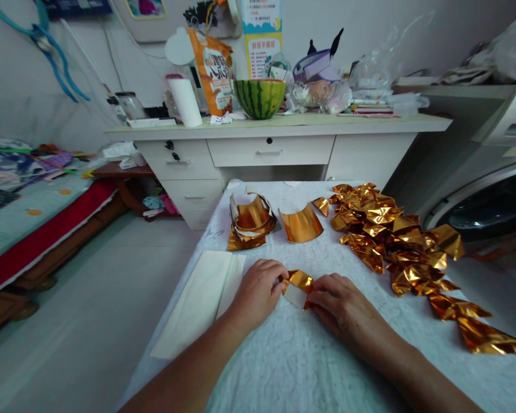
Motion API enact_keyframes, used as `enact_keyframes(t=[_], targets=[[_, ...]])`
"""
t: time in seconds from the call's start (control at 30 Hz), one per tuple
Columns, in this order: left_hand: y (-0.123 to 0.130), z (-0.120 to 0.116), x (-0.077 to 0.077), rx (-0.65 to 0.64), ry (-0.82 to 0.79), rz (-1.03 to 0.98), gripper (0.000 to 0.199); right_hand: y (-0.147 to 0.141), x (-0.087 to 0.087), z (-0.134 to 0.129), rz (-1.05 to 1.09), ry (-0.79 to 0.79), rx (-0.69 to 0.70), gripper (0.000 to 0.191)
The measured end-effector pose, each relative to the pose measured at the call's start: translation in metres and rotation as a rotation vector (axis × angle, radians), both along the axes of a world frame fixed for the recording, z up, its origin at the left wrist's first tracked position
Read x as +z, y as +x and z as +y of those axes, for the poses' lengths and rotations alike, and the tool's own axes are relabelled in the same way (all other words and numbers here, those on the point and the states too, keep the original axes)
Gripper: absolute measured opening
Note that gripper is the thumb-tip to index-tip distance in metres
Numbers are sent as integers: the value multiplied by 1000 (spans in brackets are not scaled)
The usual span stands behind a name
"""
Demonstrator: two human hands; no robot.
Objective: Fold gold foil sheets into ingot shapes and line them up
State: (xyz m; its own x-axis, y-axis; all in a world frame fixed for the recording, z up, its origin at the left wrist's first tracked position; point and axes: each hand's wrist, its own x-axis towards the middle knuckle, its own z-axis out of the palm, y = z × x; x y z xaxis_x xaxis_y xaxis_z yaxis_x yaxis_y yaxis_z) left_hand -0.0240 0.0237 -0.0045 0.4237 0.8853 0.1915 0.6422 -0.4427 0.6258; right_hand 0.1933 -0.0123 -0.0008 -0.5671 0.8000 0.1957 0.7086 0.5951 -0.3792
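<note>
A small piece of gold foil paper (300,279), with a pale inner face showing, lies between my two hands at the middle of the cloth-covered table. My left hand (261,287) pinches its left end. My right hand (341,301) closes on its right end. Just beyond are a curved gold sheet (301,225) and a loose bundle of curled gold strips (253,217). Pale paper sheets (198,301) lie left of my left hand. To the right spreads a heap of folded gold foil pieces (382,223), trailing toward the table's right edge.
Behind the table (258,367) stands a white desk (270,150) holding a cut watermelon (260,98), an orange snack bag (212,71) and a white roll (184,102). A bed (69,198) is at left, a washing machine (477,149) at right.
</note>
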Motion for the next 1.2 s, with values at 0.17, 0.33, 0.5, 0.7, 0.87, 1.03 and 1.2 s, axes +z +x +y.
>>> enact_keyframes(t=[0.17, 0.33, 0.5, 0.7, 0.87, 1.03, 1.2], targets=[[1, -2, -2, -14, 2, 14, 18, -2, 1, -2, -57, 29, 11, 17], [1, -2, -3, -45, 4, -2, 24, 2, -1, -1, -62, 71, 22, 19], [2, -5, 1, -99, -14, 36, 16, 8, -1, 1, -48, 87, 2, 22], [2, -7, 2, -99, -18, 68, 13, 8, 2, 3, -59, 68, 23, 18], [1, -7, 0, -106, -13, 76, 17, 7, 4, 2, -48, 109, 29, 20], [1, -8, 2, -128, -9, 77, 18, 6, 4, 1, -57, 133, 43, 20], [1, -8, 5, -139, 4, 91, 21, 5, 1, 2, -26, 159, 16, 24]])
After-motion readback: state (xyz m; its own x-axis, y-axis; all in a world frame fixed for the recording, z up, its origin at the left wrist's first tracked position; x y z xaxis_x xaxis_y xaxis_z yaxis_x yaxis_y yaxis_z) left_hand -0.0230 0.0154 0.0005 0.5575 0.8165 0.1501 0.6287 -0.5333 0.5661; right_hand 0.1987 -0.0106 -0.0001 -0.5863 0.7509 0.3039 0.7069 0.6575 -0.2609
